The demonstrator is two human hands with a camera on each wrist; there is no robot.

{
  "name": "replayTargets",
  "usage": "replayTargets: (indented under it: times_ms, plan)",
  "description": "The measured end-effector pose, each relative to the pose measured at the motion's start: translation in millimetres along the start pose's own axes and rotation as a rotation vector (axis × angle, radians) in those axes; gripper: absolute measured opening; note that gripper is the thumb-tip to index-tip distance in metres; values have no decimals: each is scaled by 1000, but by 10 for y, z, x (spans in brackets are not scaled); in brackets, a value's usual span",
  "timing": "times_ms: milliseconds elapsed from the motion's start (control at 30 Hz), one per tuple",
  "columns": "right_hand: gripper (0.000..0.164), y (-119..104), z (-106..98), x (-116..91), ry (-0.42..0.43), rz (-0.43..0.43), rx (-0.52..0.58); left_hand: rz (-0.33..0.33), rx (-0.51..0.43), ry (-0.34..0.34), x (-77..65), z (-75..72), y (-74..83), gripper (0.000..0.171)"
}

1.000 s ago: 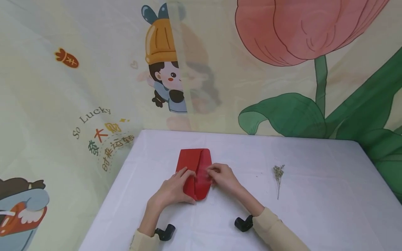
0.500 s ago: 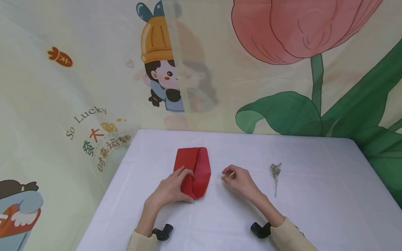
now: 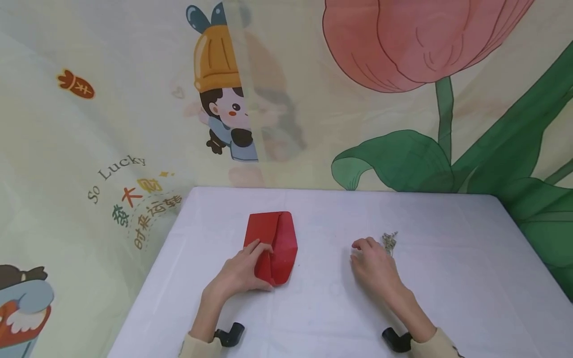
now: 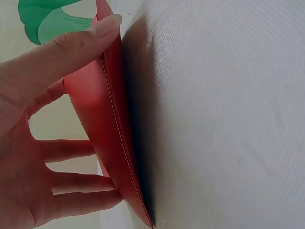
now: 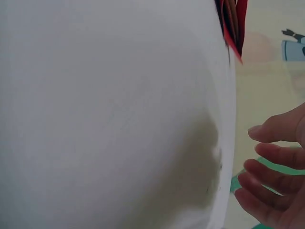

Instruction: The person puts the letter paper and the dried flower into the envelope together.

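A red envelope (image 3: 261, 231) lies toward the left of the table with its flap (image 3: 286, 243) unfolded to the right. My left hand (image 3: 243, 268) holds it by its lower left part. In the left wrist view the thumb lies across one edge of the envelope (image 4: 107, 109), and the fingers reach its other side. My right hand (image 3: 373, 263) is over the table at the right, its fingers loosely bent and nothing between them. Just beyond it lies a small sprig of dried flowers (image 3: 389, 241), its stem hidden by the hand.
The table (image 3: 474, 273) is covered with a white cloth. Behind it hangs a printed backdrop (image 3: 304, 174) with a large pink flower and cartoon figures. Black devices (image 3: 230, 334) sit at both wrists.
My right hand has left the envelope's flap and moved right to beside the dried flower sprig, its fingers loosening. The left hand stays on the envelope. The head view has shifted slightly.
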State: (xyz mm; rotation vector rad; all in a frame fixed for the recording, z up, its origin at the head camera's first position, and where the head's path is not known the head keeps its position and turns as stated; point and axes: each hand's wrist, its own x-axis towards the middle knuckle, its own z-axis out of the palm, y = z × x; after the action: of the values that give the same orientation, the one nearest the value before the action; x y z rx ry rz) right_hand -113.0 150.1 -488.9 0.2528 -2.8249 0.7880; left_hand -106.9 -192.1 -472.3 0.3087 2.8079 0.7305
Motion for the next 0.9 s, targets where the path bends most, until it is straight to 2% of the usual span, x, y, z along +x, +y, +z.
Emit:
replayTargets:
  times_ms: [333,500,733,900]
  plan:
    - [23,333,-151,-102,76,83,-71,-26,-4,-5,-27,-8,-28,78]
    - [26,438,-187,-109,112,79,-78,-40,11,1,-50,-14,-51,79]
    - [21,565,-235,-117,191,70,-92,-17,6,9,-26,-9,-49,79]
    - [24,635,-273,-106,194,73,-89,-7,-5,3,8,7,-38,78]
